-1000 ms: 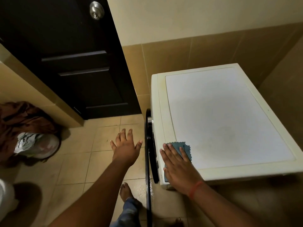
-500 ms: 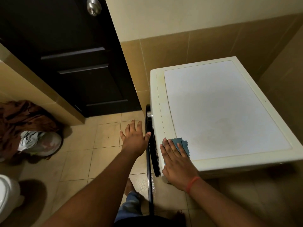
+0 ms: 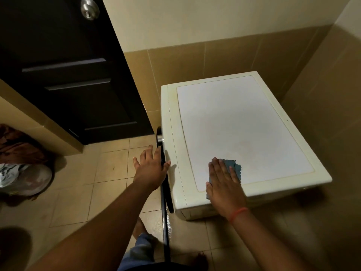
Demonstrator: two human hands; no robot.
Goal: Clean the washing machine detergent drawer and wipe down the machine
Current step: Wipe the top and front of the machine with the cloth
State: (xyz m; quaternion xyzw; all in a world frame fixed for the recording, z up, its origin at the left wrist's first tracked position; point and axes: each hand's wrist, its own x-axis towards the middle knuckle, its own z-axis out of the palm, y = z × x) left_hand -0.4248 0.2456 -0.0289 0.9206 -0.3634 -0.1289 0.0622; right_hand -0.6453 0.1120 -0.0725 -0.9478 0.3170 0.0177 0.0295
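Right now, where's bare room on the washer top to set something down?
Most of the washing machine top is bare: the whole panel back to the tiled wall. Only the near left corner is taken, by the right hand flat on the blue cloth. The left hand crowds the machine's front edge.

Under your right hand [image 3: 224, 184] the cloth [image 3: 233, 167] is dusty blue with a zigzag-cut edge. It lies on the machine [image 3: 244, 133], whose top is a pale white panel framed by a yellowed cream rim. A thin orange-red band [image 3: 238, 213] circles that wrist. By your left hand [image 3: 151, 169] the machine's door [image 3: 163, 184] shows as a black ring. Left of that hand the floor [image 3: 97, 173] is beige tile with darker grout lines. Beyond it stands a near-black door [image 3: 68, 75] with a silver knob [image 3: 90, 8]. The wall [image 3: 214, 26] is cream above and tan tile below. Far left, brown fabric [image 3: 17, 143] lies over a white bundle [image 3: 25, 178]. Near your elbow, the trouser leg [image 3: 140, 249] is faded blue.
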